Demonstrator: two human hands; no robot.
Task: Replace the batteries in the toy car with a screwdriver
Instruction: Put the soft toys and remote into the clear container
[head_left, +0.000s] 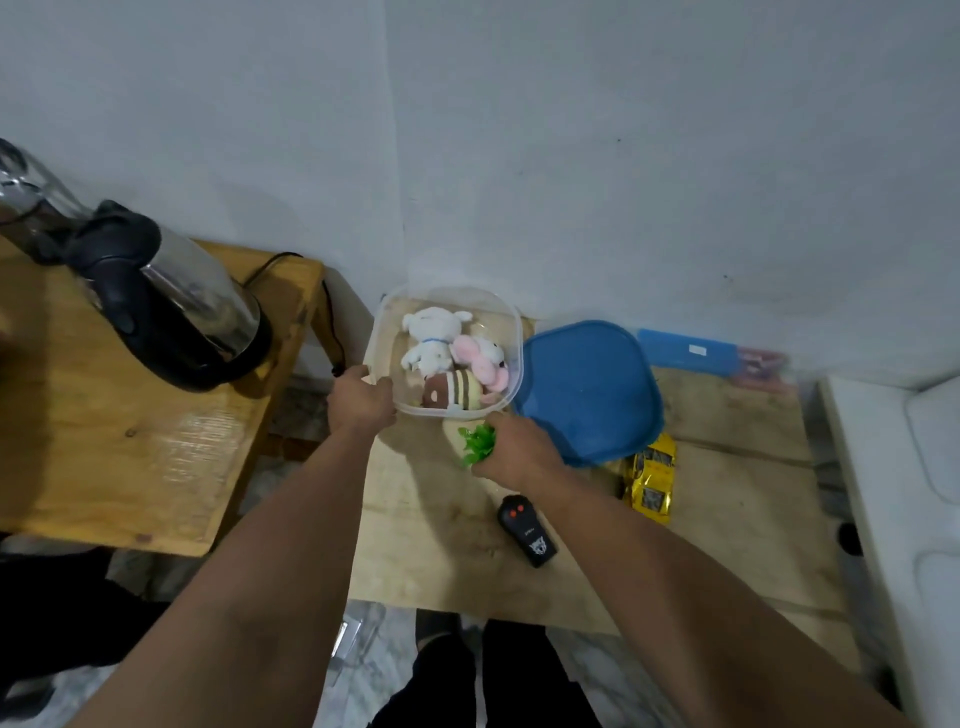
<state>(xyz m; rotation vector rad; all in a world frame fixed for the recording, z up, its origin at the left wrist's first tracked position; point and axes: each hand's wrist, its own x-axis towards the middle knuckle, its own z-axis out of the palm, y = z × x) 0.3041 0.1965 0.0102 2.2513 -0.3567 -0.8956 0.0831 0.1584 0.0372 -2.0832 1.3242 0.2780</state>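
So far nothing opened: car (652, 478) lies right of the tub (384, 332), untouched; no screwdriver seen. Left hand (360, 399) grips tub rim; right hand (514, 449) holds a green toy (478, 443) beside tub

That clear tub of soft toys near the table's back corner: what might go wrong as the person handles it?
The clear tub sits close to the table's left edge, and only the left hand grips its rim, so a tug could tip it off. The right hand holds a green toy, leaving it unable to steady anything. The blue lid leans over the yellow toy car, and could slide and knock it.
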